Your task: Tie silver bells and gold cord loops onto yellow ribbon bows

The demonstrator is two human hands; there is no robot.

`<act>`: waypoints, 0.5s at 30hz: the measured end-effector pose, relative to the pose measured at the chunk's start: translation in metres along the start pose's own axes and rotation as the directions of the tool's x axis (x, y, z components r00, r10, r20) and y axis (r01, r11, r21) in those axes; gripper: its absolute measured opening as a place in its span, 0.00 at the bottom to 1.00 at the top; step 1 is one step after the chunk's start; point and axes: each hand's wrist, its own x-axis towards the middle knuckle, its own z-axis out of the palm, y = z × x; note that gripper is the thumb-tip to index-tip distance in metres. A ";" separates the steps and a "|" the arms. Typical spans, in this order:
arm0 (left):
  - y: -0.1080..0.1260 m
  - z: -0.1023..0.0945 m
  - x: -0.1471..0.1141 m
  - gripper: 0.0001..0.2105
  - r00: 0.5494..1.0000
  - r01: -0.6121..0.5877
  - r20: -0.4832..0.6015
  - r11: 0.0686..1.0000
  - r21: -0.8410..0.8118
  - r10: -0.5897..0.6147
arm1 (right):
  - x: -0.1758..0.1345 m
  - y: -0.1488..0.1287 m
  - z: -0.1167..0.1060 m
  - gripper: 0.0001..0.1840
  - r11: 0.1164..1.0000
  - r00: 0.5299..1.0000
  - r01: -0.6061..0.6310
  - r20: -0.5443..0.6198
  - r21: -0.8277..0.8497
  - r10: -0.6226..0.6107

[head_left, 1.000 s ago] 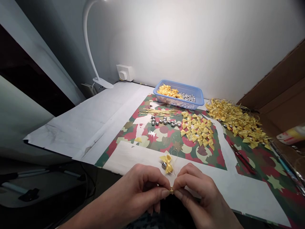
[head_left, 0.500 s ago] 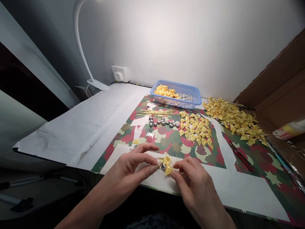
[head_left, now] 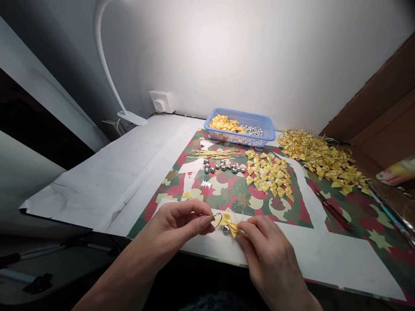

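Note:
Between the thumb and fingers of my left hand (head_left: 189,224) is pinched the end of a thin gold tie (head_left: 221,219), which curves in a loop toward a yellow ribbon bow (head_left: 229,224). A silver jingle bell (head_left: 226,230) hangs just under the bow. My right hand (head_left: 266,242) has its thumb and forefinger closed at the bow's right side; its fingertips partly hide what they grip. A thin wire loop (head_left: 239,210) rises behind the bow. Both hands are just above the white paper at the table's near edge.
Rows of yellow bows (head_left: 270,175), loose silver bells (head_left: 223,166) and gold ties (head_left: 217,153) lie ahead. Behind stands a blue basket (head_left: 267,129) with bows and bells. To the right are a heap of finished-looking bows (head_left: 324,160) and red-handled scissors (head_left: 333,209). A lamp (head_left: 110,65) stands left.
My left hand has drawn slightly left and up from the bow, with the gold tie now in a wider loop. The bow has tilted, and the bell sits lower beneath it.

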 end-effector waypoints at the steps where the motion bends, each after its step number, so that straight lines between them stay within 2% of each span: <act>1: 0.000 -0.001 0.000 0.07 1.000 0.006 0.014 1.000 -0.015 -0.006 | 0.000 0.000 -0.003 0.11 0.998 0.998 -0.034 0.046 0.048 0.032; 4: -0.002 -0.005 -0.001 0.07 0.994 0.019 0.107 0.999 -0.028 -0.016 | 0.000 -0.001 -0.006 0.07 0.973 0.981 -0.146 0.150 0.178 0.120; 9: -0.004 -0.008 0.000 0.08 0.986 -0.102 0.139 0.993 0.066 0.092 | 0.005 -0.005 0.004 0.06 0.988 0.983 -0.154 0.104 0.000 0.153; 12: -0.004 -0.007 -0.002 0.08 0.989 -0.048 0.142 0.994 0.095 0.034 | 0.008 -0.006 0.008 0.06 0.990 0.984 -0.135 0.116 -0.031 0.138; 15: -0.003 -0.006 -0.006 0.08 0.978 0.038 0.204 0.999 0.033 -0.044 | 0.009 -0.007 0.006 0.08 0.994 0.986 -0.108 0.127 -0.017 0.109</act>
